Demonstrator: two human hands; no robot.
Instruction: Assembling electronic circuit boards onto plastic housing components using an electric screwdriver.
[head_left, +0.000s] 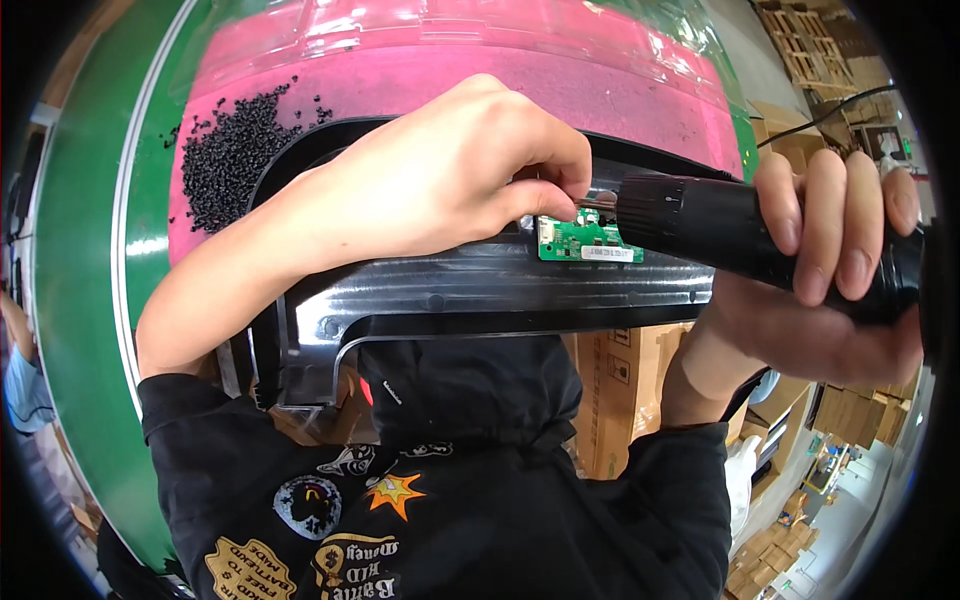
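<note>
My right hand [835, 230] is wrapped round a black electric screwdriver [690, 215], which lies nearly level and points left. Its metal bit [600, 203] reaches my left hand [450, 160], whose thumb and forefinger are pinched together at the bit's end. Whatever small thing sits between those fingertips is hidden. Just under them is a green circuit board [575, 248] with a white connector and a white label. The board lies inside a long black plastic housing [480, 295], and my left forearm crosses over the housing's left part.
A heap of small black screws [235, 160] lies on a pink mat [370, 85], left of the housing. Clear plastic trays [480, 30] cover the mat's far side. The green table [85, 220] stretches left. Cardboard boxes [610, 400] stand below; a black cord [830, 115] runs at upper right.
</note>
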